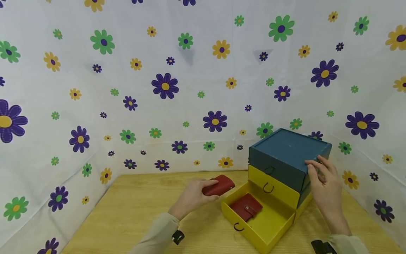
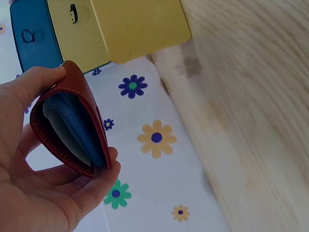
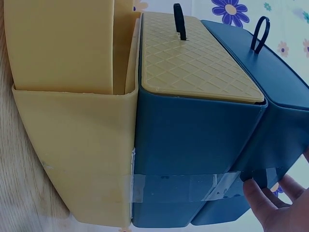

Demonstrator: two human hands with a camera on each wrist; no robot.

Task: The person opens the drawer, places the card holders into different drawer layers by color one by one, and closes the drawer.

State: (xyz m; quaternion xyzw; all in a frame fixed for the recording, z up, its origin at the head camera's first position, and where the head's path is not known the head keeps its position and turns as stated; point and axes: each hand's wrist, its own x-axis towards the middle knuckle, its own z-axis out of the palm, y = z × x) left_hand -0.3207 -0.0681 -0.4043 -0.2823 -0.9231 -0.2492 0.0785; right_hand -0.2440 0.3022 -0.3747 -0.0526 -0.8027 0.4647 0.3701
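Observation:
In the head view, my left hand (image 1: 191, 198) grips a red leather wallet (image 1: 223, 185) beside the left edge of the pulled-out yellow drawer (image 1: 276, 220). The left wrist view looks into the wallet's open end, where blue and pale layers show between stitched edges. Another red wallet (image 1: 241, 209), with a snap strap, lies in that drawer. At the right, my right hand (image 1: 328, 188) rests its fingertips on the side edge of the stacked blue drawer unit (image 1: 287, 146). The right wrist view shows its thumb against the blue side, near clear tape.
The unit has a blue top drawer, a yellow-fronted middle drawer (image 3: 193, 58) and the extended bottom one, each with a dark loop handle. It stands on a wooden table (image 1: 136, 208). A white flower-print cloth (image 1: 196, 106) rises behind and at both sides.

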